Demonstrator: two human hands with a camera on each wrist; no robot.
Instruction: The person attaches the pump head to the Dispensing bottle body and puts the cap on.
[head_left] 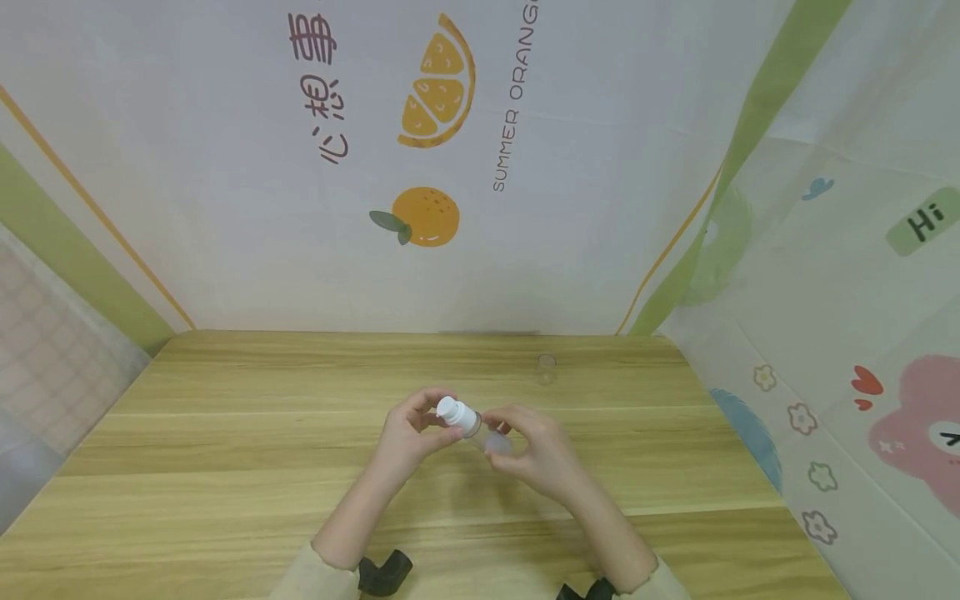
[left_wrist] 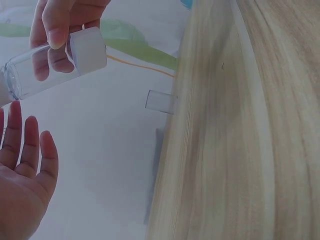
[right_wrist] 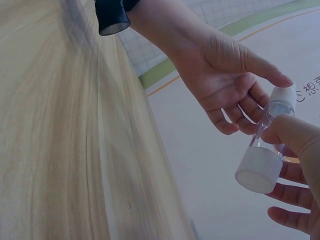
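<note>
A small clear pump bottle (right_wrist: 260, 131) with a white top (head_left: 459, 414) and a white base (left_wrist: 89, 50) is held tilted above the table between both hands. My left hand (head_left: 401, 437) pinches the white top between thumb and index finger; in the left wrist view the other fingers of that left hand (left_wrist: 25, 185) are spread loosely. My right hand (head_left: 546, 454) grips the clear body near the base, thumb on one side and fingers on the other, as the right wrist view shows of the right hand (right_wrist: 306, 145). Its palm is hidden there.
A clear open-ended cap or cup (head_left: 547, 369) stands near the table's back edge, right of centre. The wood-grain table (head_left: 225, 450) meets a white printed curtain (head_left: 225, 208) behind and at the sides. Black wrist mounts (head_left: 386, 573) sit by both sleeves.
</note>
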